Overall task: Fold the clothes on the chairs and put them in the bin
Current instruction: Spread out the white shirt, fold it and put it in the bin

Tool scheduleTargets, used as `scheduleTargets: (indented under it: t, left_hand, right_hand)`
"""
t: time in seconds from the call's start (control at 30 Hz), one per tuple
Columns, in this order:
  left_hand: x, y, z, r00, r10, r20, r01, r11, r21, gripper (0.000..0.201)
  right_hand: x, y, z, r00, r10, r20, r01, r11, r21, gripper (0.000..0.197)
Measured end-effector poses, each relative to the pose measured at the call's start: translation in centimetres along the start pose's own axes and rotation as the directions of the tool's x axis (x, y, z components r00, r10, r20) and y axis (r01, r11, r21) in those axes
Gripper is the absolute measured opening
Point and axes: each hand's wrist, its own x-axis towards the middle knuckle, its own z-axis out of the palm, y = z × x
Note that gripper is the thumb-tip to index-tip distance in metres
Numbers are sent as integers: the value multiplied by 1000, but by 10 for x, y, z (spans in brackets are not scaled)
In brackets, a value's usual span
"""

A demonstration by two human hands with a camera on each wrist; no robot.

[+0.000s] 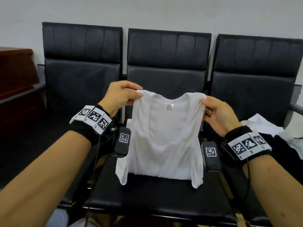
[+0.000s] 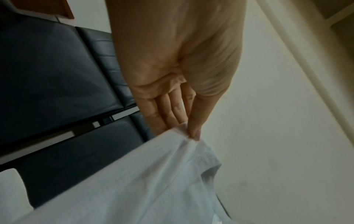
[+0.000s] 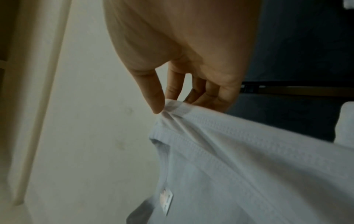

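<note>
White tank top (image 1: pixel 161 141) pinched at both straps by left hand (image 1: pixel 120 96) and right hand (image 1: pixel 217 113) (hem touching middle chair (image 1: pixel 164 200)). Probably spreading before folding. Next: lay flat.

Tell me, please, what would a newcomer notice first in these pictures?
First, the white tank top held up in the centre, over the middle black chair. The left hand and the right hand each pinch one shoulder strap, and its lower part rests on the seat. More white clothing lies on the right chair.
</note>
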Motion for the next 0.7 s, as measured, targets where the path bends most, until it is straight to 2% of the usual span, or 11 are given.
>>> scheduleTargets:
  t: [0.17,0.27,0.37,0.43,0.53,0.7]
  left_hand:
    - [105,-73,26,992,-119,-40,121,991,53,17]
    - [151,-145,43,973,-219,-66,227,963,143,17]
    - [181,-230,57,957,-268,-114,288,922,257,23]
    - [190,-268,62,948,-291,-127,317,899,303,22]
    - [202,-302,65,942,-303,-143,334,872,357,16]
    - [207,-316,68,930,-302,-208,362,843,399,19]
  right_hand:
    - [114,69,-4,985,116,-129,-120,992,-27,17]
    - [168,135,-15,940,271,-206,-286,957,-46,14]
    - [205,215,-32,896,398,-198,-428,892,-147,16]
    - [221,247,-42,871,459,-175,-487,855,-179,11]
    - [242,267,-56,841,510,-180,-539,821,-191,5]
    - [252,268,-55,839,508,-194,-544,781,-308,14]
